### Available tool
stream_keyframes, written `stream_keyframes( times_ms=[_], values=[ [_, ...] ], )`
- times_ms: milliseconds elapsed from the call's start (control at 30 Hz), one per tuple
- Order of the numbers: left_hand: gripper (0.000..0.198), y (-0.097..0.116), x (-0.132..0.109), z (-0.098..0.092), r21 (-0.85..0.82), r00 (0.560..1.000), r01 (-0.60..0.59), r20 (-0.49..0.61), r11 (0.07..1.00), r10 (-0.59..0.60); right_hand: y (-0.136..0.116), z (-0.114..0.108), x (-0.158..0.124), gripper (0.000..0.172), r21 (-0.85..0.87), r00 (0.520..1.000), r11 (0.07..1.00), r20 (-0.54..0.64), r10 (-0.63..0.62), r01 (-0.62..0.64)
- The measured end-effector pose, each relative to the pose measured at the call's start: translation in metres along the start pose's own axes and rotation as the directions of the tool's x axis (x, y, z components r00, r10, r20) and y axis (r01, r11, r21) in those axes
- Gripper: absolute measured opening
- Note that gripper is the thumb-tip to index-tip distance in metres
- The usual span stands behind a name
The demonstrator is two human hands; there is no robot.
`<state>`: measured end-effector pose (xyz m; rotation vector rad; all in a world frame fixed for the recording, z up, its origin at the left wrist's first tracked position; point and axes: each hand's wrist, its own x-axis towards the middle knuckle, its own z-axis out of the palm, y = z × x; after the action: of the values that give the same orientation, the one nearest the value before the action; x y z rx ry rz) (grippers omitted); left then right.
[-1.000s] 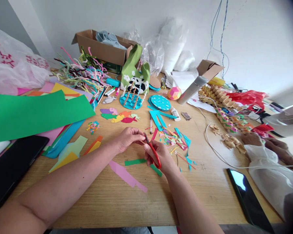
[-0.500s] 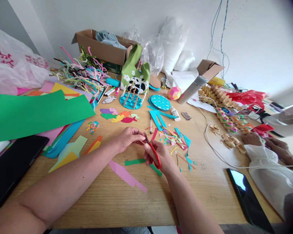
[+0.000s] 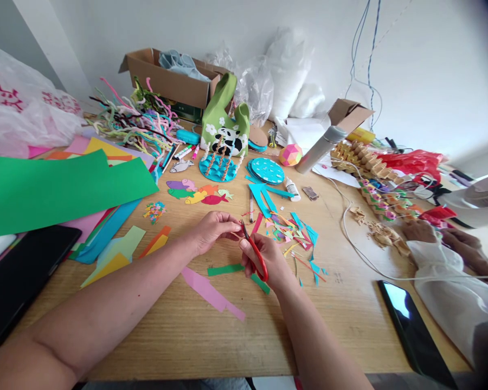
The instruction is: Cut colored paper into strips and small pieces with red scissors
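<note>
Red-handled scissors [image 3: 262, 264] are held in my right hand [image 3: 268, 260], their dark blades pointing up and left. My left hand [image 3: 216, 232] pinches a thin, narrow paper strip close to the blade tips. Below my hands lie a green paper strip [image 3: 225, 270] and a pink paper piece [image 3: 211, 291]. Colored paper scraps [image 3: 287, 230] are scattered to the right of the scissors. Paper fish [image 3: 197, 195] in several colors sit beyond my left hand, with a small pile of tiny paper bits [image 3: 155, 212] nearer the left.
Large green paper [image 3: 57, 189] and a black tablet-like object [image 3: 28, 271] lie at the left. Blue discs [image 3: 267, 170], a white bottle [image 3: 293, 189] and a grey cylinder [image 3: 321, 149] stand farther back. A phone [image 3: 415, 330] and another person's hands [image 3: 423, 232] are at the right.
My left fingers have shifted slightly at the blade tips, and a little more of the thin strip shows between my hands. The rest looks the same.
</note>
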<state>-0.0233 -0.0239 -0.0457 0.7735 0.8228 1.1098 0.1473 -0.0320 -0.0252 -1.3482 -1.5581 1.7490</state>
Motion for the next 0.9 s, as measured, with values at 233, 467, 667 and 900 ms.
stream_keyframes(
  times_ms=[233,467,667,900],
  values=[
    [0.018,0.0012,-0.0019,0.004,0.0,1.0,-0.001,-0.021,1.0,0.001,-0.0022,0.0008,-0.0006,0.051,-0.014,1.0,1.0,0.002,0.003,-0.003],
    [0.017,0.0018,-0.0015,0.0036,0.012,1.0,-0.008,-0.019,1.0,0.009,-0.0029,0.0009,-0.002,0.05,-0.026,1.0,1.0,-0.001,0.0,0.0],
    [0.015,0.0002,-0.0005,0.0012,0.02,1.0,-0.01,-0.008,1.0,0.01,-0.0017,0.0008,-0.0011,0.05,-0.011,1.0,1.0,-0.004,-0.005,0.005],
    [0.015,0.0008,-0.0003,0.0006,0.016,1.0,-0.012,-0.005,1.0,0.012,-0.0041,-0.0002,-0.0021,0.05,-0.015,1.0,1.0,0.01,0.002,-0.002]
  ],
)
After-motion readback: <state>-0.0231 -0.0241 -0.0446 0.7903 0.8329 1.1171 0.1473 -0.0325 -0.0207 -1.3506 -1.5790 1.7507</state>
